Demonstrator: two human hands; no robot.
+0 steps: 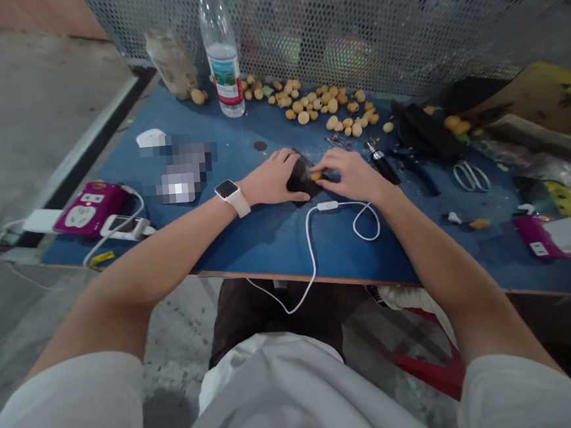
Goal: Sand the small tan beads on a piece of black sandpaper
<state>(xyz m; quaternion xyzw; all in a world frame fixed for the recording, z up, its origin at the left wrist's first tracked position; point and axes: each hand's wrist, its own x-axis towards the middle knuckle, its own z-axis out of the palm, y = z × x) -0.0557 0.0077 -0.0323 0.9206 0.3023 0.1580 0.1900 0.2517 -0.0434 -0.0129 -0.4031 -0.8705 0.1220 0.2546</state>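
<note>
My left hand (273,177), with a watch (228,192) on the wrist, lies over the left side of a small black object (299,181) on the table. Its fingers curve over the far edge and the thumb lies along the near side, gripping it. What kind of object this is I cannot make out. Between the thumb and fingertips of my right hand (349,171) is a small round yellow-brown fruit (316,175), held against or just above the black object's right side. Right in front of both hands runs a white cable with an inline switch (328,205).
Many similar fruits (332,105) lie along the back beside a water bottle (225,73). Pliers (423,173), scissors (471,177) and a black-handled tool (383,163) are at right. A blurred phone (183,172) and purple power strip (88,208) sit left on the blue table (248,243).
</note>
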